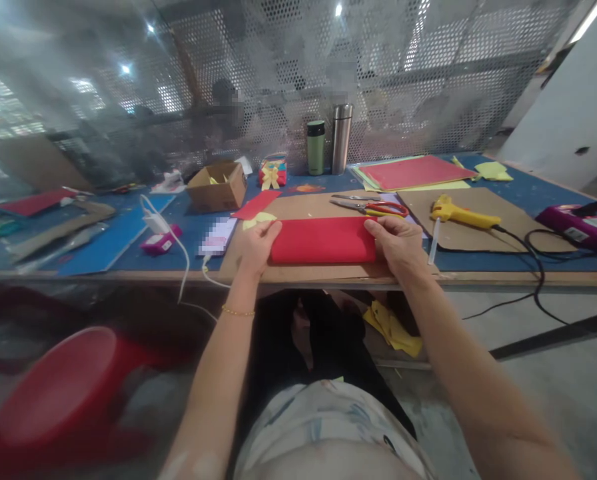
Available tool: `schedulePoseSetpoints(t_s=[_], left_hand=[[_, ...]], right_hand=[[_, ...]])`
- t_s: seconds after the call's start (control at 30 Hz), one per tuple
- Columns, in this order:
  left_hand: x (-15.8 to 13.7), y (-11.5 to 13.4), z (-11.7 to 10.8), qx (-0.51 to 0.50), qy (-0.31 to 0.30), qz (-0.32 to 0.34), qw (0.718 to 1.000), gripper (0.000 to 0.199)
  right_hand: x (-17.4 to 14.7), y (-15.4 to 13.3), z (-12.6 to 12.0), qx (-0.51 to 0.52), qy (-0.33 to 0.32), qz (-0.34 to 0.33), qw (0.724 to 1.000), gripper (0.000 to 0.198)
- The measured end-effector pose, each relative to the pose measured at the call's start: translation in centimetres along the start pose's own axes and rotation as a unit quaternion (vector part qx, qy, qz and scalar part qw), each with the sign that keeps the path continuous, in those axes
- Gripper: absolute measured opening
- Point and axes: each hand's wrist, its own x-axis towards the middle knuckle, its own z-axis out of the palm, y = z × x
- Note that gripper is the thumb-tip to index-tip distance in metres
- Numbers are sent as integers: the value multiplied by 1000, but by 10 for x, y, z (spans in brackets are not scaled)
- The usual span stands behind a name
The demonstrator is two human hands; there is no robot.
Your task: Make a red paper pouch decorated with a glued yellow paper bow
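A red folded sheet (323,241), perhaps felt or paper, is stretched level between my two hands, just above the brown board (243,263) at the table's front edge. My left hand (258,248) pinches its left end between thumb and fingers. At the opposite end, my right hand (397,245) grips the corner the same way. Behind the sheet lie red-handled scissors (386,208), partly covered by it. A small red strip (257,204) and a yellow scrap (258,219) rest beyond my left hand.
To the right, a yellow glue gun (468,215) with a glue stick lies on a brown board, its black cord trailing over the edge. A cardboard box (218,187), green tumbler (316,148) and steel flask (341,140) stand behind. A red stool (58,387) is lower left.
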Motion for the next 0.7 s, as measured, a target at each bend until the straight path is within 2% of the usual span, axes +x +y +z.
schedulePoseSetpoints(t_s=[0.13, 0.33, 0.7], left_hand=[[-1, 2, 0, -18, -26, 8, 999, 31], [-2, 4, 0, -4, -8, 19, 1000, 33], [2, -3, 0, -39, -27, 3, 999, 27]], right_hand=[[0, 3, -1, 4, 2, -9, 1000, 32], [-1, 4, -1, -13, -4, -17, 1000, 35], [-1, 6, -3, -18, -22, 7, 1000, 39]])
